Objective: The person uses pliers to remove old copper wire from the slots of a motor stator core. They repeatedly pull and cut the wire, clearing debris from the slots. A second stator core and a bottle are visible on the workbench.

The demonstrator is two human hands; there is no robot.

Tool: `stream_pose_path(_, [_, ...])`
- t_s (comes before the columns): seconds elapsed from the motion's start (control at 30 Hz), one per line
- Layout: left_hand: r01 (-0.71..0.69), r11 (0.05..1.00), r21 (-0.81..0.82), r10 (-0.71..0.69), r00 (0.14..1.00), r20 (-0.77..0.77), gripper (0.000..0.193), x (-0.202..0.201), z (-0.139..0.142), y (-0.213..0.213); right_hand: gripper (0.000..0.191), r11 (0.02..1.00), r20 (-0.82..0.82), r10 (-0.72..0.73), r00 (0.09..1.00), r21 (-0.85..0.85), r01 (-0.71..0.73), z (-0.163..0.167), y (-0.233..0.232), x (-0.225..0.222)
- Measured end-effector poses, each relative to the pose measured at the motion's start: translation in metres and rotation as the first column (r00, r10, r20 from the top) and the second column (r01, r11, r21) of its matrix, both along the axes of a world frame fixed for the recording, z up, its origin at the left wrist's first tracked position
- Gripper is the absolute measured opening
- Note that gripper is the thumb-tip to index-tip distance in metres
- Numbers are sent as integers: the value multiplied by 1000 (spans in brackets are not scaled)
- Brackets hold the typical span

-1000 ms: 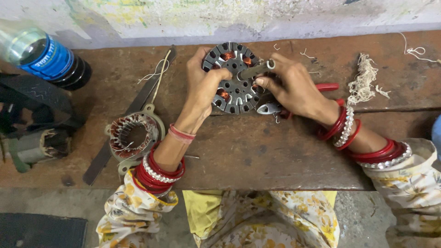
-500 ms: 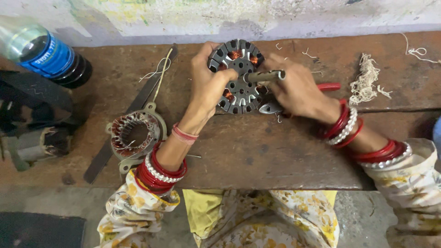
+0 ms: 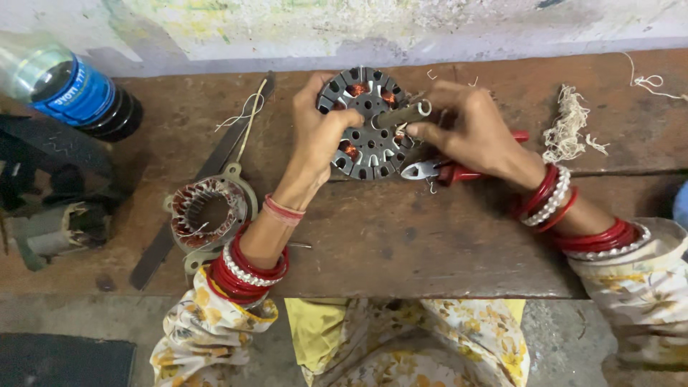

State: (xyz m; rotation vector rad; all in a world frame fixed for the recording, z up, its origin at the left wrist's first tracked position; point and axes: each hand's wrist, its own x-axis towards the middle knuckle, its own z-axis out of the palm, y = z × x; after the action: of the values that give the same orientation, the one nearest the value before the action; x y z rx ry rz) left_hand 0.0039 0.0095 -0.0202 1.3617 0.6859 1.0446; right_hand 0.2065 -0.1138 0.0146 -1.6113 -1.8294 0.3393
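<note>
Worn brown wooden tabletop [image 3: 401, 244], bearing a wound stator ring [image 3: 208, 211], flat metal strip [image 3: 197, 193], dark bottle [image 3: 72, 89], red-handled pliers [image 3: 459, 168], frayed thread tuft [image 3: 566, 125].

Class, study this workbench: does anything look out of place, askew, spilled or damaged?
Frayed off-white thread scraps lie strewn along the brown wooden bench near the right hand, with cut wire bits around the round grey slotted metal stator. A plastic bottle with a blue label lies on its side.

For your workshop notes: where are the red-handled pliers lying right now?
In the head view, the red-handled pliers lie on the wooden bench, right of centre, under the right hand, their tips just beside the round slotted motor core.
</note>
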Motion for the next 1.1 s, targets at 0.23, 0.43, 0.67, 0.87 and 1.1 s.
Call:
stream_pose_path(0.23, [-8, 1000, 0, 8, 1000, -22, 36, 1, 2, -1, 17, 996, 169, -7, 986, 91, -9, -5, 0, -2])
stream_pose_path(0.43, [-22, 1000, 3, 22, 998, -54, 38, 1, 6, -3, 16, 981, 260, 21, 965, 181, -70, -5, 0, -1])
stream_pose_path(0.67, [-8, 1000, 27, 9, 999, -32, 38, 1, 4, -2, 19, 981, 628, -35, 777, 170, -93, -2, 3, -7])
stream_pose_path(0.87, [3, 1000, -23, -3, 1000, 5, 37, 0, 2, -2, 32, 984, 777, -50, 628, 146, -102, -1, 4, -10])
stream_pose_path(1.1, [-16, 1000, -2, 16, 999, 30, 39, 3, 4, -3, 30, 983, 720, -50, 692, 160, -95, 3, -1, -10])
